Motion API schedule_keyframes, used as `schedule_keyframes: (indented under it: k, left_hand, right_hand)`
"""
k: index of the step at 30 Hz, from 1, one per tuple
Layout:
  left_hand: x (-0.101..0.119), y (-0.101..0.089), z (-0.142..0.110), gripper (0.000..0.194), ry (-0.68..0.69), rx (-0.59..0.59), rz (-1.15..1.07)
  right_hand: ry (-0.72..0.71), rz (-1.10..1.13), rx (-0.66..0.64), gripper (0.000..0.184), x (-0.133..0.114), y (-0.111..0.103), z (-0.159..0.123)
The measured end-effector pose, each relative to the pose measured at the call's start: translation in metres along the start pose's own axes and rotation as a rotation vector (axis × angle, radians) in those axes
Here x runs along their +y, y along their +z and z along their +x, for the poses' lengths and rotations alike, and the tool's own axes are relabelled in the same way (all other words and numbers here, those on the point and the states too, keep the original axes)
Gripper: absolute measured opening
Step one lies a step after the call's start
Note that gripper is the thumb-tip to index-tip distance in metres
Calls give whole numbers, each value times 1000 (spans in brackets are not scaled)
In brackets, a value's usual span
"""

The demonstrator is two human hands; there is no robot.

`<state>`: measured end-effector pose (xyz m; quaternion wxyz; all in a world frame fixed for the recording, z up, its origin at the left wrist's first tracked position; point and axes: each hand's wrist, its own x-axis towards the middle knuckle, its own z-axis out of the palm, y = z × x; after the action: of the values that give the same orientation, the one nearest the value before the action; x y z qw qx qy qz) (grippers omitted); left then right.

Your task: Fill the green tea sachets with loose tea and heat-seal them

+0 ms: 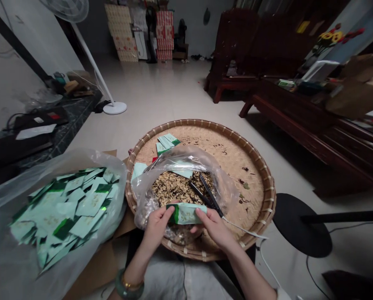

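Observation:
My left hand (157, 223) pinches the dark green end of a pale green sachet (189, 213). The other end is gripped by my right hand (216, 228), so the sachet lies stretched sideways between them. Just beyond it, an open clear plastic bag (227, 185) holds loose dried, chopped brown plant bits (170, 186). A black two-armed tool like a hair straightener (212, 195), with a white cord, rests open on that bag. Flat green sachets (167, 142) are stacked farther back on the round woven bamboo tray (270, 183).
On the left, a big clear plastic bag (117, 171) is full of green sachets (80, 204) over a cardboard box (94, 266). A black round stand base (302, 225) is at right. Beyond are a white fan (115, 108) and a dark wooden table (286, 121).

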<state>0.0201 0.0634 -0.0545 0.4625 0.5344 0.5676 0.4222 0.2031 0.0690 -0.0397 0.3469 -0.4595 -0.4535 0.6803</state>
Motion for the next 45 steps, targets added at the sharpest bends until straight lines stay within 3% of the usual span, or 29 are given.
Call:
schedule_keyframes:
  k: [3, 5, 8, 11, 14, 17, 20, 22, 24, 26, 28, 34, 37, 40, 43, 45]
  left_hand:
    - [3, -2, -5, 40, 387, 161, 407]
    - [6, 0, -10, 50, 591, 84, 656]
    - [8, 4, -12, 58, 674, -84, 817]
    - [4, 3, -7, 63, 652, -133, 749]
    - [-1, -3, 1, 57, 599, -109, 616]
    - [-4, -11, 6, 41, 499, -16, 510]
    - [-8, -18, 9, 36, 334, 84, 434]
    - [-12, -21, 9, 38, 213, 119, 378]
    - [-15, -24, 10, 41, 125, 130, 318]
    - [-18, -24, 9, 44, 83, 135, 249]
    - [-20, -24, 9, 45, 72, 150, 166]
    - [-17, -24, 9, 47, 37, 251, -14]
    - [-17, -24, 10, 48, 23, 265, -24]
    - [-17, -24, 11, 47, 28, 269, -10]
    - [-16, -24, 11, 46, 38, 264, -16]
    - [-15, -24, 11, 46, 41, 260, -26]
  right_hand:
    - [-10, -84, 43, 60, 5, -3, 3]
    - [-38, -151, 39, 59, 7, -2, 3]
    - [-69, -187, -1, 56, 5, 4, 1]
    - [-68, -141, -59, 55, -2, 7, -2]
    - [-63, -38, -107, 50, -12, 2, -3]
    - [-116, 65, -18, 44, -16, -11, 0]
    - [-177, -204, 160, 34, -9, -22, 3]
    - [-154, -551, 142, 34, 0, -24, 2]
    - [-111, -821, 43, 59, 7, -19, 1]
    - [-76, -955, -32, 77, 9, -10, 3]
    - [-75, -1009, -67, 77, 7, -2, 10]
    - [-224, -1087, -65, 40, -11, 4, 50]
    - [-203, -1166, -15, 53, -17, 2, 66]
    - [-165, -1220, -94, 80, -22, 3, 77]
    - [-191, -1210, -267, 72, -27, 3, 84]
    - [-209, -1195, -315, 66, -29, 2, 85]
